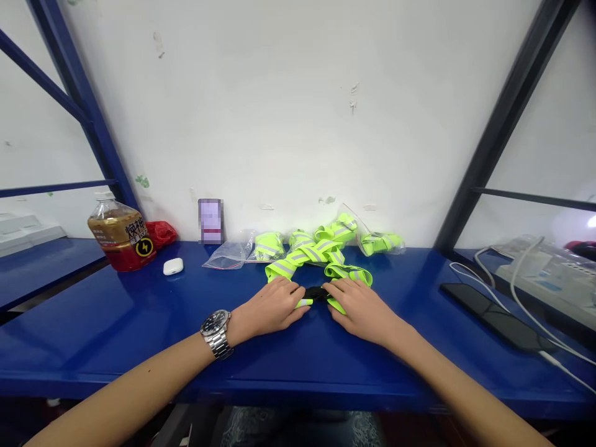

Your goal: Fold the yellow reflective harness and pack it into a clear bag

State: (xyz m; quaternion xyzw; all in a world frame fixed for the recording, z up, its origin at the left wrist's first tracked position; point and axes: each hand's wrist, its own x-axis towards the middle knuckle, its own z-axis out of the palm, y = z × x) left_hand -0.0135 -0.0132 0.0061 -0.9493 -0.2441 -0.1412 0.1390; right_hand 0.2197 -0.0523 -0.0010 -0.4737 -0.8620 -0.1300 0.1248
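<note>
At left, the clear bag (228, 254) could be dragged along if caught by a swept loop. By the closed left hand (277, 304) the neon strap (316, 251) is gripped, its loops heaped on the counter (261, 366) just beyond; tangling could be caused by a hasty pull. Between the hands, the black piece (318, 293) might be lost through loosened fingers; the strap is likewise gripped by the right hand (358, 310).
</note>
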